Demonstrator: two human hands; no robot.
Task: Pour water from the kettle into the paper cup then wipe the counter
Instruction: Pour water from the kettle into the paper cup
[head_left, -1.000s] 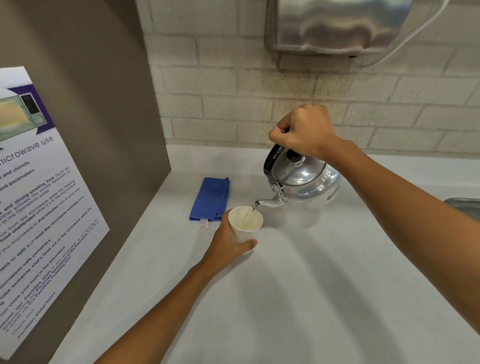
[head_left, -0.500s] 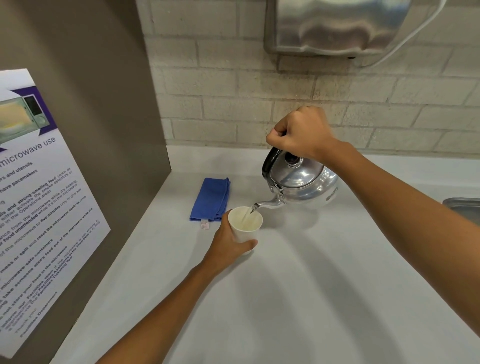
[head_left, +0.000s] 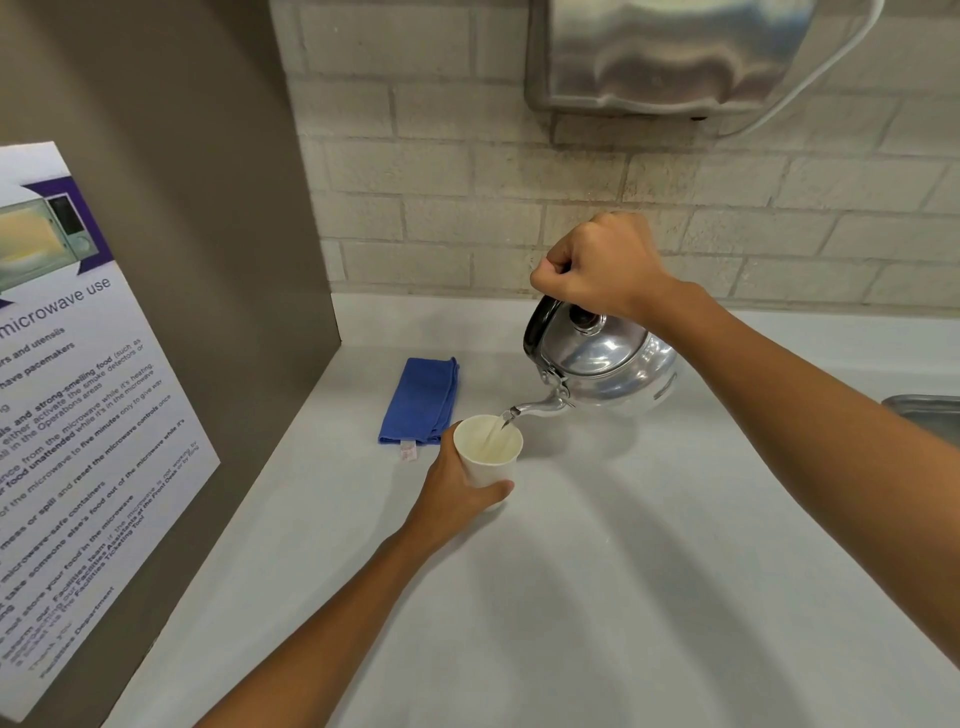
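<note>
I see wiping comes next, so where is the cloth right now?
The folded blue cloth lies flat on the counter, left of the kettle and just behind the left hand holding the paper cup.

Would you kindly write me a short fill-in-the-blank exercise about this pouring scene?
1. The right hand tilts the kettle by its ____ handle.
2. The left hand holds the paper ____.
3. The folded cloth lying on the counter is ____ in colour.
4. Water runs from the kettle's ____ into the cup.

Missing words: black; cup; blue; spout
</note>
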